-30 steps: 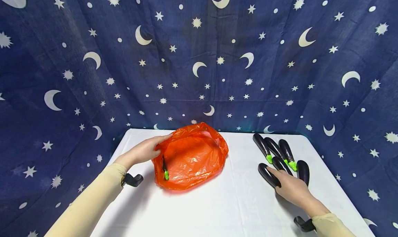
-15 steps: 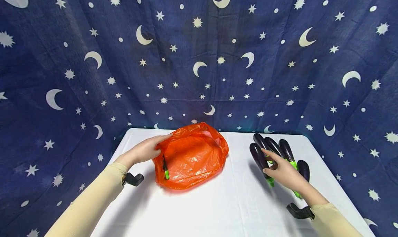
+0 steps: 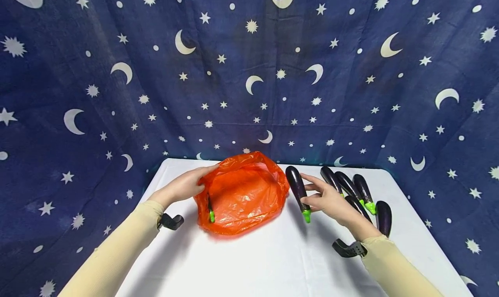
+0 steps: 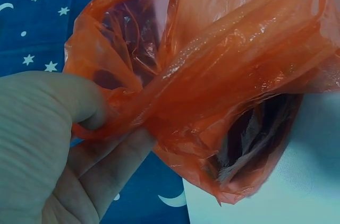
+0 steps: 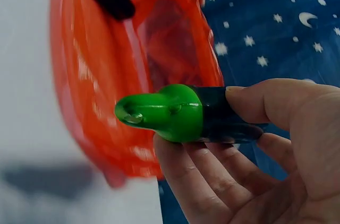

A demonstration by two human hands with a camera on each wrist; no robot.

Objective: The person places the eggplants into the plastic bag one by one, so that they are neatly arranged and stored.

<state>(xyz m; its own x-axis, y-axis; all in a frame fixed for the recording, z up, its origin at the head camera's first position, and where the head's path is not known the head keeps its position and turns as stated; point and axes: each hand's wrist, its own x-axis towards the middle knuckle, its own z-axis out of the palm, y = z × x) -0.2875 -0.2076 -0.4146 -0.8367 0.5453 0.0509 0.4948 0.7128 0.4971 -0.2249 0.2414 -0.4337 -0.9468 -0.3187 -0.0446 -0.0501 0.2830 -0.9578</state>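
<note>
On the table's left: left hand (image 3: 182, 187) pinches the gaping red plastic bag (image 3: 249, 193).
Inside bag: 1 bagged eggplant (image 3: 212, 215).
Right hand (image 3: 331, 204): grips 1 held eggplant (image 3: 297, 188), green stem down; the bag's right rim lies between it and the opening.
Farther right: 5 loose eggplants (image 3: 362, 186), partly hidden by the right arm (image 3: 397, 264).

White-topped table (image 3: 249, 266): open red plastic bag (image 3: 249, 197) left of centre; five dark eggplants (image 3: 383, 217) clustered at right.
</note>
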